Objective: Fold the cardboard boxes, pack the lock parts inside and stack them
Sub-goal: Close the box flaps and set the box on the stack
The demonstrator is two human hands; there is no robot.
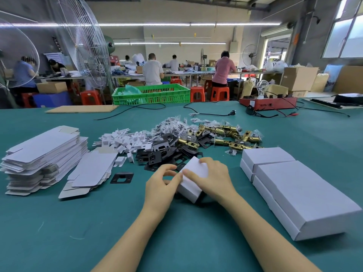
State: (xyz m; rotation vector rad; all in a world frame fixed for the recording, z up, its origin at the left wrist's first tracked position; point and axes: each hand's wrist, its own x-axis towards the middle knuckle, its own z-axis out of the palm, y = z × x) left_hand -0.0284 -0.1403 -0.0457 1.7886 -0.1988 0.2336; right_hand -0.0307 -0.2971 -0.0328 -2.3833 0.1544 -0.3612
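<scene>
A small white cardboard box (193,180) sits tilted at the centre of the green desk (176,242), the left hand (163,185) pinching its near end flap while the right hand (210,177) clamps the top, apparently to close it. Beyond lie black strike plates (157,156) and brass latches (222,134); finished boxes (290,183) stack right, flat blanks (43,152) left.

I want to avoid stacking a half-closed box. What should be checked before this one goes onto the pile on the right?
1. Both hands on the box: left hand and right hand hold it: ok.
2. Near end flap closed: hidden by fingers, cannot tell.
3. Lock parts inside: cannot tell.
4. Room on the stack of finished boxes: flat top, ok.
5. Path to the stack over the table: ok.
</scene>
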